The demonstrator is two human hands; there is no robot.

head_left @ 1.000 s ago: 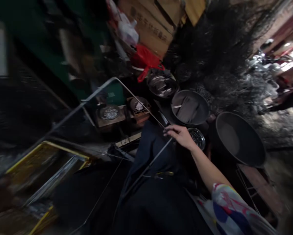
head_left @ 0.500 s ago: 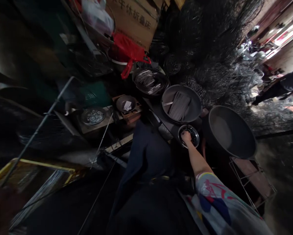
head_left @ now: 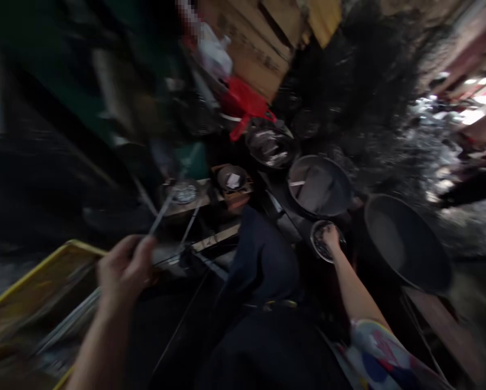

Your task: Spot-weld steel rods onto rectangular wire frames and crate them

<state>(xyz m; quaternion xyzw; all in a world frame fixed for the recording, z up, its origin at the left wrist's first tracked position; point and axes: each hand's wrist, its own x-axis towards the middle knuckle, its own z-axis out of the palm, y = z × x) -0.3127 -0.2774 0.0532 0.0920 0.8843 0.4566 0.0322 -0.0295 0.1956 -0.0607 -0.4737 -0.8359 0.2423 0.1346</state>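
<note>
My left hand [head_left: 125,265] is closed around a thin metal rod [head_left: 162,214], which slants up and away from my fist; both are blurred. On the right, my right hand [head_left: 331,236] reaches into a small metal bowl [head_left: 313,245] of small dark pieces too blurred to name. Its fingers look drawn together, and whatever they pinch is hidden. Just beyond that bowl stands a wide grey pan [head_left: 340,187] with a bundle of thin dark rods lying in it.
A large dark pan [head_left: 413,249] stands to the right. A yellow-rimmed crate [head_left: 35,271] with long rods is at lower left. Further off are a dish of shiny bits [head_left: 185,192], a small bowl with white paper [head_left: 230,177], a red plastic bag [head_left: 247,103] and a cardboard box [head_left: 259,49].
My left hand has come up from the lower left edge, bringing the rod rightward. My right hand stays at the small bowl. The whole view has shifted, moving the pans right and down.
</note>
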